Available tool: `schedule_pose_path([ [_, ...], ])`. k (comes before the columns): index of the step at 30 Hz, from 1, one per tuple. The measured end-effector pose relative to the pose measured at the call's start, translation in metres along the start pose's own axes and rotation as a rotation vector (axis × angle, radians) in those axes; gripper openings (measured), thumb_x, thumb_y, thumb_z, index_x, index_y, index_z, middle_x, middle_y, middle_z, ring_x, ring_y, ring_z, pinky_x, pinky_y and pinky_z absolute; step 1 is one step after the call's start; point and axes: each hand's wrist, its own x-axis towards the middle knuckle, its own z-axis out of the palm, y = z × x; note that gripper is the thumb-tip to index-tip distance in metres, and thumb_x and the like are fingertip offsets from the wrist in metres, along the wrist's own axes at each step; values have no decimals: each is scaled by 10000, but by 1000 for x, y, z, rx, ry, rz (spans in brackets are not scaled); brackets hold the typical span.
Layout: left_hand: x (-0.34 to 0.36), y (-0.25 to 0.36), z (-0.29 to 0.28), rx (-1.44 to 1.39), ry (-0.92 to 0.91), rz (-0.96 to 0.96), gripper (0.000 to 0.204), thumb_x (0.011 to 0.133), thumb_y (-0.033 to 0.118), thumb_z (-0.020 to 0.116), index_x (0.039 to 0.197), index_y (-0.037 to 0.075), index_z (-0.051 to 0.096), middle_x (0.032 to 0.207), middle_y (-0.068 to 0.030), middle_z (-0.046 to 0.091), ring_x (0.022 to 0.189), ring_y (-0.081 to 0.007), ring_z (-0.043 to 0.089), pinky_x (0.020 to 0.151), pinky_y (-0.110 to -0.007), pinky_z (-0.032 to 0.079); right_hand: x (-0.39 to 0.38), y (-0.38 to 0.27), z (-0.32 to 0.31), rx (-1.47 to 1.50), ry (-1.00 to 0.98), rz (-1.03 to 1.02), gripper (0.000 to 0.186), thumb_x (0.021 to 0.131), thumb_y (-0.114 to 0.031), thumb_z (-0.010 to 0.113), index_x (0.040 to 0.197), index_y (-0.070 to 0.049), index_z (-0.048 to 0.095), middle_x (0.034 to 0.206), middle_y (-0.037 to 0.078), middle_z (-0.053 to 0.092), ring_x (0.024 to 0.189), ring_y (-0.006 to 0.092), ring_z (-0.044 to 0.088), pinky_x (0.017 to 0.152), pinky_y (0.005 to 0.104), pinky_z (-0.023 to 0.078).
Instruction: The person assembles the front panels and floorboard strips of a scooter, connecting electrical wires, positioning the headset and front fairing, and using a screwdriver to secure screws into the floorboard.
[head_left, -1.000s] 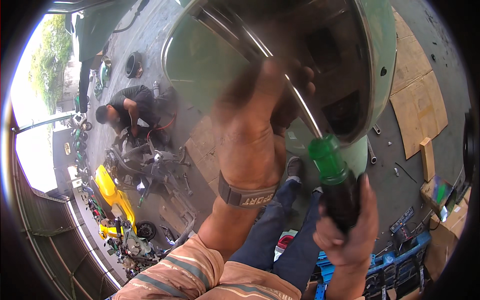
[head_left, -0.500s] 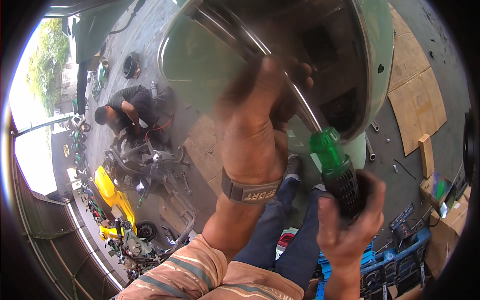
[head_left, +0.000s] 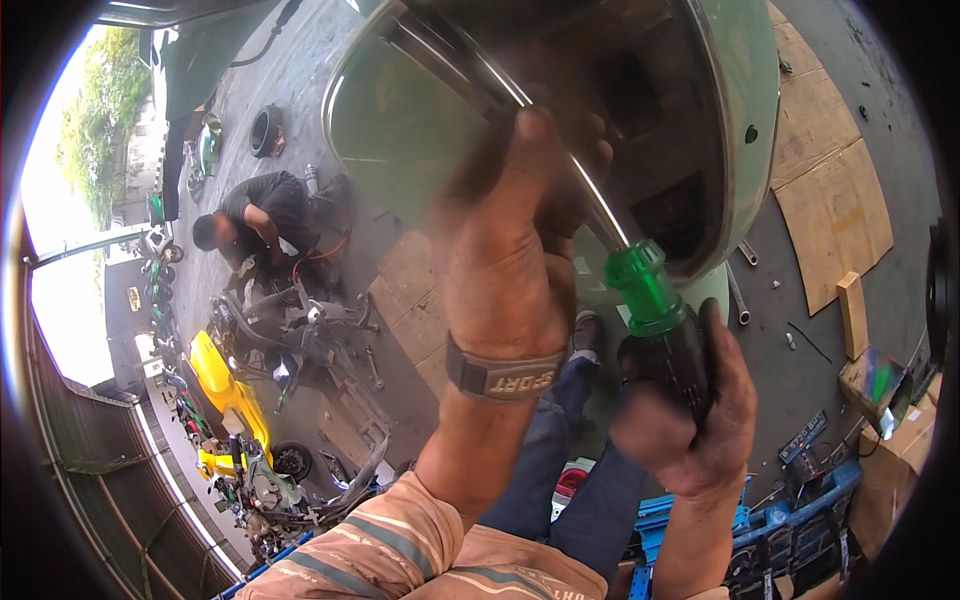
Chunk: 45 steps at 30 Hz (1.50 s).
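A long screwdriver (head_left: 645, 287) with a green and black handle slants up and left. Its bright shaft runs into the dark hollow (head_left: 620, 130) of a pale green scooter body panel (head_left: 400, 130); the tip is out of sight in there. My left hand (head_left: 515, 215), with a dark wristband (head_left: 505, 375), closes around the shaft at the opening, thumb along it; some of its fingers are hidden behind. Around the black end of the handle wraps my right hand (head_left: 690, 405), its thumb blurred.
Cardboard sheets (head_left: 835, 210) lie on the floor at right, near a spanner (head_left: 737, 298) and a wood block (head_left: 851, 315). A blue rack (head_left: 800, 525) stands lower right. At left, a person (head_left: 265, 220) crouches by a stripped motorcycle frame (head_left: 320, 320), near yellow bodywork (head_left: 228, 385).
My right hand has shifted slightly up and changed its hold on the handle, fingers now closer around it. The handle has moved a little up and left. My left hand stays on the shaft.
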Motion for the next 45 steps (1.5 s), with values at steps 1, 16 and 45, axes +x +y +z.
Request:
schedule_pose_path([
  [1, 0, -2, 1, -14, 9, 1, 269, 945, 166, 667, 1149, -5, 630, 1052, -100, 687, 961, -205, 680, 857, -320, 577, 0, 2, 0, 49, -11, -1, 673, 1009, -586, 397, 1099, 57, 572, 648, 91, 589, 456, 129, 484, 446, 252, 382],
  [16, 5, -5, 1, -9, 83, -4, 253, 957, 188, 658, 1122, -3, 641, 1036, -96, 689, 922, -189, 677, 847, -297, 566, 8, 18, 24, -1428, 401, -966, 385, 998, -345, 579, 967, 38, 573, 662, 97, 625, 513, 164, 582, 437, 298, 429],
  [45, -33, -5, -33, -65, 215, -226, 263, 977, 187, 622, 1155, -4, 592, 1043, -106, 656, 980, -238, 666, 877, -375, 568, 0, -9, 49, -935, 326, -283, 414, 1012, -401, 557, 1008, 12, 593, 629, 14, 544, 530, 95, 496, 485, 269, 384],
])
